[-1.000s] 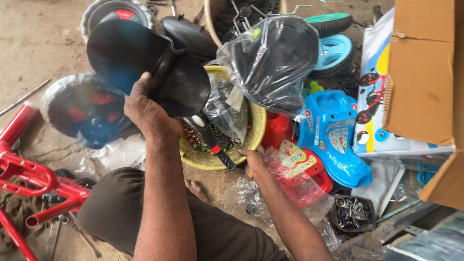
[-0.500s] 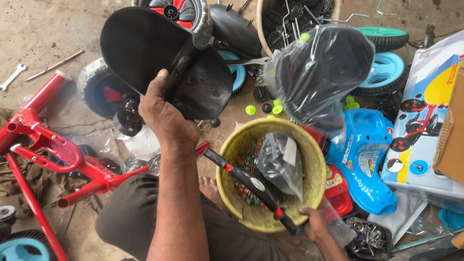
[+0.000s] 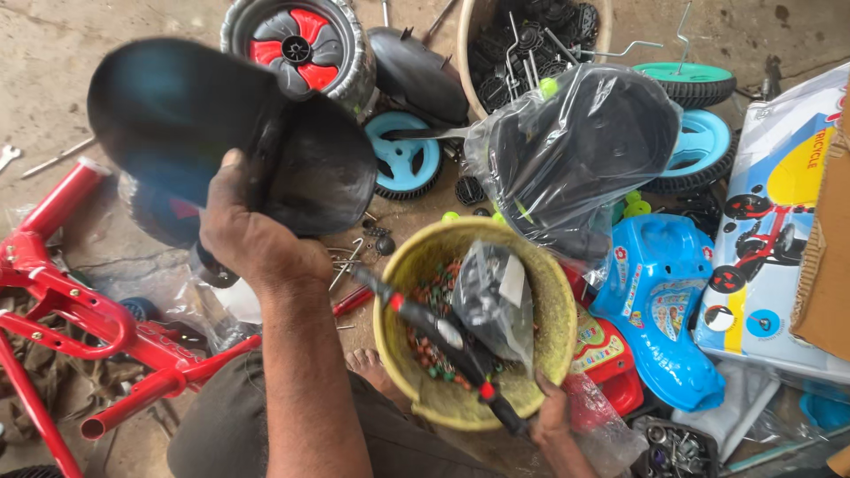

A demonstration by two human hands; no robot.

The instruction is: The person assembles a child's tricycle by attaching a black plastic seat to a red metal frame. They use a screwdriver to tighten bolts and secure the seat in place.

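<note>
Floor point(image 3: 53, 53): bare grey concrete, dusty and stained, with darker patches near the top right.
Light: even daylight, soft shadows, no lamp in view.
Walls, windows, furniture: outside this downward view.
Right edge: a brown cardboard box point(image 3: 828, 265) stands on the floor.
Ground cover: crumpled clear plastic sheet point(image 3: 150, 288) lies on the floor at left.

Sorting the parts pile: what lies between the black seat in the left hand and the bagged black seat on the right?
In the head view, a light-blue wheel lies on the floor between the black seat in the left hand and the bagged seat.
</note>
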